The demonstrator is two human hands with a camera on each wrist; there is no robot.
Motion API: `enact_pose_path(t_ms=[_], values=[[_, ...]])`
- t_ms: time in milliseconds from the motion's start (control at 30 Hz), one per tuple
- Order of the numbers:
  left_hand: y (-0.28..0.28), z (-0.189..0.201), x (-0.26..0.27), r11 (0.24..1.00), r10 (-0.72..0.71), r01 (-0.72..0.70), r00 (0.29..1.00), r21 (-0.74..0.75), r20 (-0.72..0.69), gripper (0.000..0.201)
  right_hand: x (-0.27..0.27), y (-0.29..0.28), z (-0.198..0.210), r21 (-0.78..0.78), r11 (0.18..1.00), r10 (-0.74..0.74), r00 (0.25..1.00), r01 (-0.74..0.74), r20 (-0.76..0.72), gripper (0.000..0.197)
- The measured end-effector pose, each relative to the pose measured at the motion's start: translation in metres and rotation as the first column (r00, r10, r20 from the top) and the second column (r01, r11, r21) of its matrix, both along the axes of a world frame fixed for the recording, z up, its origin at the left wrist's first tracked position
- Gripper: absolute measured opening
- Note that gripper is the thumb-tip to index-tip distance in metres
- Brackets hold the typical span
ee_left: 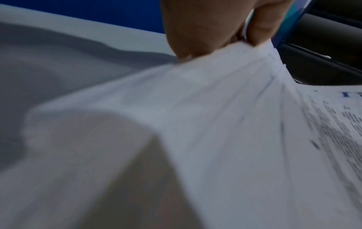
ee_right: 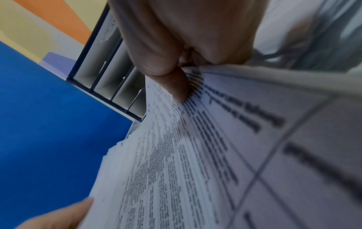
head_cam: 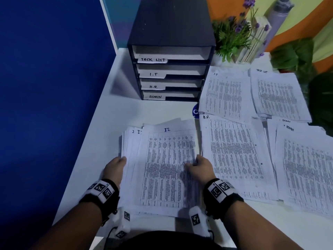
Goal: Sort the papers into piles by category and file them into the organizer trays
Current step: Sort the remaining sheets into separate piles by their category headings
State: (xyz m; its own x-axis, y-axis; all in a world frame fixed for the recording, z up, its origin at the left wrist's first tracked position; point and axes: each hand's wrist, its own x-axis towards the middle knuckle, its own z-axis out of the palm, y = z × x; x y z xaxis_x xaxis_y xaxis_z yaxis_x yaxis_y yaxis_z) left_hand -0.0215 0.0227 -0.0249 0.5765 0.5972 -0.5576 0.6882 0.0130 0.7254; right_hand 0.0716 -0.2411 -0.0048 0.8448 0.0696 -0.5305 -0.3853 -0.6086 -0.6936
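A thick, fanned stack of printed papers marked "I.T" (head_cam: 162,165) is held over the white desk's near side. My left hand (head_cam: 115,168) grips its left edge, fingers under the sheets (ee_left: 215,124). My right hand (head_cam: 200,166) pinches the right edge, thumb on top of the print (ee_right: 176,86). The dark organizer (head_cam: 171,56) stands at the back with trays labelled TASK LIST, I.T, H.R. and ADMIN. To the right lie sorted piles: I.T (head_cam: 225,94), TASK LIST (head_cam: 277,94), H.R. (head_cam: 236,156) and ADMIN (head_cam: 304,170).
A blue partition (head_cam: 45,105) closes the left side. A potted plant with purple flowers (head_cam: 234,35) and green leaves (head_cam: 292,55) stand behind the piles at the back right. Bare desk (head_cam: 126,109) lies between the held stack and the organizer.
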Motion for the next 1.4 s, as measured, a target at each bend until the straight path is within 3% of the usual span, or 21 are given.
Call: enact_pose_path(t_ms=[100,267,433,600,767,900,967,1033,1067,1133,1267,1367,1400], values=[[0.002,-0.003,0.001,0.999,-0.032,0.032,0.999,0.016,-0.002,0.007,-0.003,-0.008,-0.004,0.08,0.994,-0.065,0.997,0.069,-0.045,0.018],[0.016,-0.011,-0.001,0.994,0.07,-0.068,0.997,0.09,-0.014,0.026,-0.004,-0.013,0.002,0.156,0.981,-0.117,0.993,0.119,-0.021,0.012],[0.02,-0.007,-0.001,0.996,0.025,-0.031,0.996,0.078,0.083,0.024,-0.008,-0.008,0.002,0.26,0.961,-0.084,0.995,0.097,-0.06,0.022],[0.012,0.001,0.003,0.998,0.059,-0.062,0.988,0.017,0.145,0.024,-0.008,0.0,0.002,0.252,0.955,-0.163,0.986,0.156,0.01,0.012],[0.019,0.001,0.004,0.984,0.034,-0.043,0.998,0.172,0.056,0.02,-0.003,-0.01,0.011,0.29,0.92,-0.284,0.958,0.264,0.03,0.032],[0.015,0.008,0.007,0.952,-0.004,-0.007,0.999,0.305,0.037,0.056,0.004,-0.019,0.01,0.352,0.866,-0.376,0.927,0.354,-0.008,0.018],[0.007,0.018,0.011,0.907,-0.08,0.048,0.995,0.419,0.058,0.056,0.007,-0.021,0.01,0.386,0.839,-0.401,0.915,0.382,-0.034,0.017],[-0.003,0.028,0.016,0.947,-0.181,0.138,0.975,0.289,0.128,0.038,0.009,-0.022,0.014,0.415,0.832,-0.388,0.921,0.37,-0.042,0.024],[-0.009,0.034,0.018,0.974,-0.214,0.198,0.965,0.113,0.152,0.035,0.011,-0.022,0.017,0.431,0.832,-0.371,0.928,0.35,-0.037,0.027],[-0.021,0.04,0.021,0.941,-0.282,0.309,0.941,-0.139,0.186,0.031,0.014,-0.023,0.021,0.455,0.837,-0.337,0.941,0.305,-0.011,0.031],[-0.027,0.04,0.028,0.93,-0.342,0.359,0.924,-0.08,0.168,0.038,0.023,-0.033,0.022,0.472,0.834,-0.363,0.929,0.287,0.076,0.026],[-0.026,0.037,0.03,0.957,-0.266,0.279,0.953,-0.079,0.149,0.053,0.026,-0.041,0.024,0.561,0.763,-0.415,0.909,0.321,0.044,0.037],[-0.028,0.037,0.031,0.965,-0.231,0.249,0.957,-0.085,0.174,0.048,0.026,-0.045,0.024,0.587,0.74,-0.426,0.904,0.329,0.031,0.042]])
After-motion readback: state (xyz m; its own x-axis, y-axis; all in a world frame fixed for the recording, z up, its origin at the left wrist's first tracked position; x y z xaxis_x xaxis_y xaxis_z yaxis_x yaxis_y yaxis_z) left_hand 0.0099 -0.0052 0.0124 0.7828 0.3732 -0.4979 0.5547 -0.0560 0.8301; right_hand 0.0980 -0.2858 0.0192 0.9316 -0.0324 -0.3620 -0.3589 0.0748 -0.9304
